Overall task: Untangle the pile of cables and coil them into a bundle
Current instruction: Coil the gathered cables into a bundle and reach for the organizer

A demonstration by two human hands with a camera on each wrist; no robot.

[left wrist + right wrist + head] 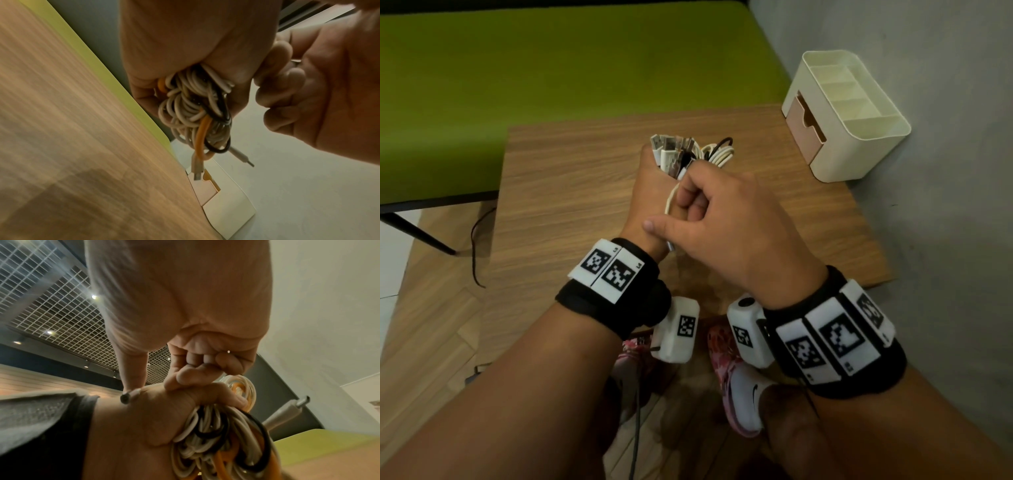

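The green bed (571, 78) fills the far left of the head view. Next to it stands the wooden counter (571, 192), and both hands are held above its middle. At the far right corner of the counter, close to the grey wall (945, 171), sits a cream organizer (859, 157) with open compartments on top and a small tan drawer (806, 126) in its side.

The left hand (650, 192) is raised as a fist, and its grip is closed around the cables (688, 152) — a bundle of mostly white loops with some black and orange ones. Plug ends stick out from the top of the fist; in the left wrist view the loops (195, 110) hang out below the palm, and two plugs point down toward the organizer (228, 209). The bundle is in the air and does not touch the counter (72, 129).

The right hand (726, 219) lies against the left one from the right side. Its fingers (690, 202) are curled, and a white cable (670, 202) passes under them along the back of the left hand — the grip seems to pinch this strand, but the exact contact is hidden. In the right wrist view the right fingers (197, 368) press on the left fist just above the loops (226, 441).

Both wrists carry black bands (619, 291) with white marker tags.
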